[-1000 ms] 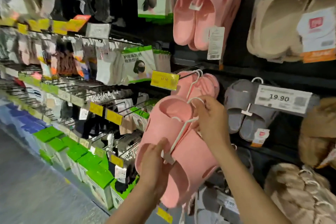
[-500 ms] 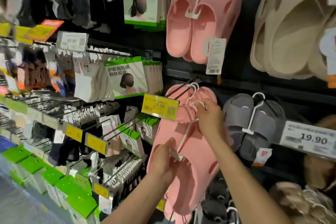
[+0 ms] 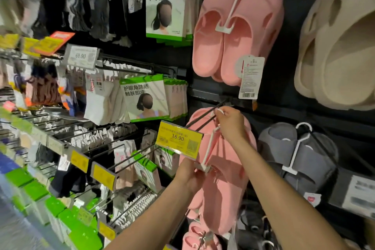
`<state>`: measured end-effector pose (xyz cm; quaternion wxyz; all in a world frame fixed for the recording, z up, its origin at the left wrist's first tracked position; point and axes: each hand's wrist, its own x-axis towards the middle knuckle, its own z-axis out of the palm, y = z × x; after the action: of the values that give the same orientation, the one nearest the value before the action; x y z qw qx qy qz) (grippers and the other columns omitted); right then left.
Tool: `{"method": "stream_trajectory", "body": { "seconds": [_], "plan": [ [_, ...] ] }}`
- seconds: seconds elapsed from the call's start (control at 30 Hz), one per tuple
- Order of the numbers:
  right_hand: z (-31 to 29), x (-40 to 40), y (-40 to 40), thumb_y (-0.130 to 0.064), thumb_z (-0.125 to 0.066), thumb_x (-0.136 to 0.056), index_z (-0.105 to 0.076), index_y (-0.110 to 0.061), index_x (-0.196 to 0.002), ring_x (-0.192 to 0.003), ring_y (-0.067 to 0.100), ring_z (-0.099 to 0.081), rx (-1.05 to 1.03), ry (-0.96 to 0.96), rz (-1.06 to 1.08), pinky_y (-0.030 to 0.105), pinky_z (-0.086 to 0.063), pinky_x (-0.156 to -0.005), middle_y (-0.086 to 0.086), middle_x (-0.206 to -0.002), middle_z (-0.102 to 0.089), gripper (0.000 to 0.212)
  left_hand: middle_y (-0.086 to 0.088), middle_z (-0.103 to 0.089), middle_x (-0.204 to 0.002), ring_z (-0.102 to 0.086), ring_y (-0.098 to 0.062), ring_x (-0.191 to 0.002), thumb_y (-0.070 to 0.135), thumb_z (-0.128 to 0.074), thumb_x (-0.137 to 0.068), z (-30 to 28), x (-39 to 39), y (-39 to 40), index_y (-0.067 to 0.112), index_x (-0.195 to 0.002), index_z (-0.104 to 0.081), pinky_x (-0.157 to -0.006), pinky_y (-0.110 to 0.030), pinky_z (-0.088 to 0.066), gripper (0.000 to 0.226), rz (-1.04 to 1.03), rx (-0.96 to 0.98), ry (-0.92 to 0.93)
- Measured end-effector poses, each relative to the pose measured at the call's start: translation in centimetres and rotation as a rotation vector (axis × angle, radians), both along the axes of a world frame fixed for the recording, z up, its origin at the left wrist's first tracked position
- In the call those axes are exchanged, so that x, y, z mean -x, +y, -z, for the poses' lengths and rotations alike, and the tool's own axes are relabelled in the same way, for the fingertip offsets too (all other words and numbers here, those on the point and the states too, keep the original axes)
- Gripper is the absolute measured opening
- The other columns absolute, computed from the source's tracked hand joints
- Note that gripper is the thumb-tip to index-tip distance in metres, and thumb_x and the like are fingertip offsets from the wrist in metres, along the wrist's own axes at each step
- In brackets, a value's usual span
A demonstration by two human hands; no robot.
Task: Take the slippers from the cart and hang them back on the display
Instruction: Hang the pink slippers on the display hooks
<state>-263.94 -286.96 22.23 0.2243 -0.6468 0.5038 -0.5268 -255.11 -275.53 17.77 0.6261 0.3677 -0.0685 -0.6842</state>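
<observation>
We've got the pink slippers (image 3: 221, 189) up at the display, on a white hanger (image 3: 210, 148), right at the twin black pegs (image 3: 205, 119) that stick out toward us and down-left from the back wall. Right hand (image 3: 231, 124) pinches the hanger's hook at the peg tips; can't tell if the hook is over a peg or only touching. Left hand (image 3: 189, 174) grips the hanger's bottom clip, fingers curled round it, touching the pair's straps. Long axis of the pair runs near vertical, tilted a bit, tops up-left by the hook, other ends hanging down toward the floor; insoles face us. Room is tight: the yellow 16.90 tag (image 3: 179, 140) sits just beside the hanger on the left, at the peg's front end, and more pink slippers hang behind the held pair on the same pegs. Just right hang grey slippers (image 3: 298, 156), near but apart. Above, another pink pair (image 3: 235, 32) w/ a paper label (image 3: 250, 77) dangling close over the right hand. Left side is rows of pegs w/ mask packs (image 3: 146, 101), edges poking out. Below the pair, another pink pair (image 3: 198, 237), near its lower ends.
</observation>
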Motion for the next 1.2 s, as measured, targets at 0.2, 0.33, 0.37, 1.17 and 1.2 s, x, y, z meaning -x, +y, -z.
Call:
{"method": "stream_trajectory", "body": {
  "seconds": [0.2,0.33,0.37,1.17,1.2],
  "plan": [
    [0.3,-0.8,-1.7,-0.003,-0.042,-0.092,-0.047,-0.015,-0.053,-0.033,0.009,-0.045,-0.070,0.057,-0.006,0.018,-0.032,-0.032,0.005,-0.054,-0.048,0.040,-0.013,-0.045,-0.057,-0.052,-0.031,-0.040,-0.001,-0.032,-0.098,0.4,-0.4,-1.6,0.002,-0.066,-0.041,-0.028,-0.032,-0.046,0.034,-0.067,-0.036,0.122],
    [0.7,-0.9,-1.6,-0.007,-0.041,-0.096,-0.055,-0.002,-0.070,-0.044,0.016,-0.043,-0.074,0.068,-0.024,0.016,-0.031,-0.032,0.002,-0.057,-0.041,0.030,-0.015,-0.047,-0.063,-0.050,-0.029,-0.052,-0.003,-0.030,-0.097,1.7,-0.8,-2.6,0.002,-0.064,-0.041,-0.035,-0.029,-0.048,0.036,-0.069,-0.055,0.066],
    [0.8,-0.8,-1.6,-0.010,-0.041,-0.097,-0.054,-0.004,-0.071,-0.046,0.017,-0.042,-0.068,0.071,-0.021,0.015,-0.031,-0.033,0.003,-0.058,-0.041,0.030,-0.012,-0.044,-0.066,-0.045,-0.026,-0.053,-0.006,-0.027,-0.096,2.1,-0.8,-2.9,0.005,-0.063,-0.039,-0.040,-0.030,-0.046,0.037,-0.070,-0.057,0.056],
    [-1.6,4.7,23.5,-0.029,-0.057,-0.090,-0.061,-0.008,-0.113,-0.097,0.030,-0.059,0.015,0.533,0.289,0.037,-0.049,-0.082,0.013,-0.103,-0.064,0.031,-0.011,-0.068,-0.107,-0.060,-0.030,-0.105,0.039,-0.051,-0.086,-1.6,-2.3,9.2,0.013,-0.103,-0.068,-0.093,-0.033,-0.045,0.036,0.400,0.491,-2.064],
    [-0.8,5.4,25.8,-0.029,-0.058,-0.090,-0.062,-0.008,-0.109,-0.095,0.029,-0.060,-0.011,0.534,0.306,0.038,-0.050,-0.081,0.013,-0.100,-0.065,0.030,-0.010,-0.066,-0.111,-0.059,-0.030,-0.106,0.038,-0.051,-0.088,-1.8,-1.6,11.1,0.014,-0.106,-0.066,-0.094,-0.033,-0.044,0.034,0.412,0.559,-2.156]
  ]
}}
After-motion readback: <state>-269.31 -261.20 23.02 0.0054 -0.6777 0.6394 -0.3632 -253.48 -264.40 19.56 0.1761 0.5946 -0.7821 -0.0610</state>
